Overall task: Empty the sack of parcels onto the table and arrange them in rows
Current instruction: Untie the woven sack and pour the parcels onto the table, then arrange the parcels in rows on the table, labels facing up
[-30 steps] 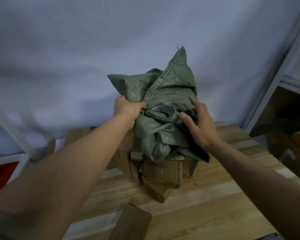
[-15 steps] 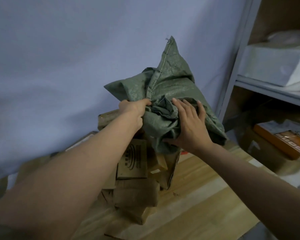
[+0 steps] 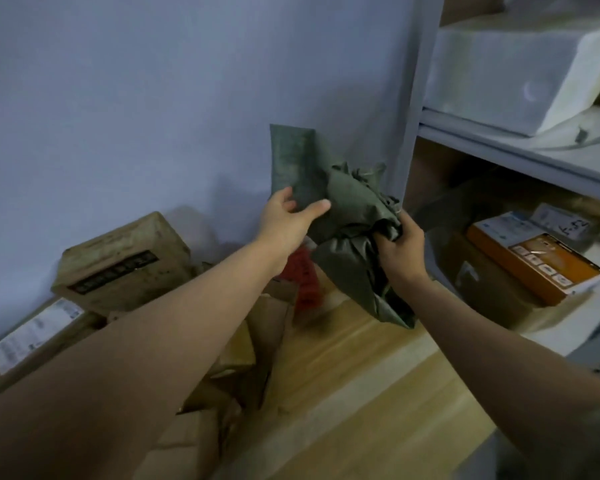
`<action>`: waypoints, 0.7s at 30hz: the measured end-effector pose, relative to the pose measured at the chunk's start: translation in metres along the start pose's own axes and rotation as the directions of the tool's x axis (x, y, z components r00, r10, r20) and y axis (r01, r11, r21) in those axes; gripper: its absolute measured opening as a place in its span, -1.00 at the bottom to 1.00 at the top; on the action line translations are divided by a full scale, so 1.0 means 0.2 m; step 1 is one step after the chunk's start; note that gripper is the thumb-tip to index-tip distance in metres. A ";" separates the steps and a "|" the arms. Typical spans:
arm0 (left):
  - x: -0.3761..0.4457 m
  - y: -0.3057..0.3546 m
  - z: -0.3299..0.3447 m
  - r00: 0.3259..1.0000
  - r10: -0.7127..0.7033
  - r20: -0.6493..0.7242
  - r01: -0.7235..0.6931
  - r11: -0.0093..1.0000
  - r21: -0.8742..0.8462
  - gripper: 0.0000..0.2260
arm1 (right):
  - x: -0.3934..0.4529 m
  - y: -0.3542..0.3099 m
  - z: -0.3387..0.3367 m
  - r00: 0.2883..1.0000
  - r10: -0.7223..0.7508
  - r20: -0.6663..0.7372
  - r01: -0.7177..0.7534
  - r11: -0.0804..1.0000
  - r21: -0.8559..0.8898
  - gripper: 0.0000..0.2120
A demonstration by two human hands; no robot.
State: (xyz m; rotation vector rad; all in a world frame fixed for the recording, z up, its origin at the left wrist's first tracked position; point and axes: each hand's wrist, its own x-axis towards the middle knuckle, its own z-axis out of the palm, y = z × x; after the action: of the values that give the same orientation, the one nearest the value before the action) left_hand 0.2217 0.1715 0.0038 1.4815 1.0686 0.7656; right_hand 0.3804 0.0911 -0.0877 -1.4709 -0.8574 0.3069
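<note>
The green woven sack (image 3: 347, 216) is crumpled and hangs in the air above the far right part of the wooden table (image 3: 354, 393). My left hand (image 3: 286, 220) holds its upper flap between thumb and fingers. My right hand (image 3: 400, 247) grips a bunched fold on the sack's right side. Brown cardboard parcels (image 3: 243, 355) lie heaped on the table under my left arm, partly hidden by it. A larger carton (image 3: 118, 261) sits against the wall, with a labelled parcel (image 3: 35, 334) in front of it. A red packet (image 3: 303, 275) shows behind the sack.
A grey metal shelving unit (image 3: 413, 109) stands on the right. It holds a white foam block (image 3: 534, 60) above and an orange and white box (image 3: 534, 258) below. The pale wall runs behind the table.
The sack has come up off the parcel pile and moved right, toward the shelving. My left hand shifted its hold to the upper flap. My view swung right and down.
</note>
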 end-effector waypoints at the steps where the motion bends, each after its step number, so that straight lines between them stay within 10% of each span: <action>1: 0.03 -0.04 0.03 1.000 0.011 0.009 -0.011 0.999 0.035 -0.30 | 0.04 0.05 -0.02 0.999 0.052 0.002 -0.052 0.998 0.035 -0.72; 6: 0.18 -0.19 0.15 0.997 0.061 0.051 -0.072 0.963 0.260 -0.37 | 0.31 0.31 -0.06 0.908 0.419 -0.004 -0.409 0.888 0.209 -0.67; 9: 0.24 -0.31 0.22 0.993 0.045 0.110 -0.086 0.912 0.401 -0.37 | 0.42 0.52 -0.11 0.691 0.706 -0.156 -0.713 0.701 0.018 -0.33; 11: 0.28 -0.40 0.26 0.991 0.011 0.132 -0.076 0.860 0.504 -0.37 | 0.40 0.60 -0.12 0.669 0.690 -0.275 -0.728 0.683 -0.058 -0.35; 16: 0.35 -0.55 0.33 0.988 -0.057 0.145 -0.048 0.774 0.632 -0.40 | 0.24 0.59 -0.07 0.984 0.072 -0.163 -0.145 0.858 -0.493 -0.42; 18: 0.37 -0.57 0.34 0.987 -0.054 0.150 -0.056 0.766 0.641 -0.46 | 0.23 0.64 -0.06 0.984 0.044 0.171 0.109 0.611 -0.784 -0.37; 21: 0.34 -0.56 0.31 0.986 -0.002 0.168 -0.108 0.757 0.644 -0.57 | 0.27 0.77 -0.09 0.830 0.390 0.398 0.312 0.267 -0.912 -0.35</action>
State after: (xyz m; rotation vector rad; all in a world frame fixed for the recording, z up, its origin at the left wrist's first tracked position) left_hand 0.2812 0.2091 -0.1234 2.1348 1.2405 0.2921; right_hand 0.4770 0.1336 -0.2126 -2.6883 -1.6984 0.2441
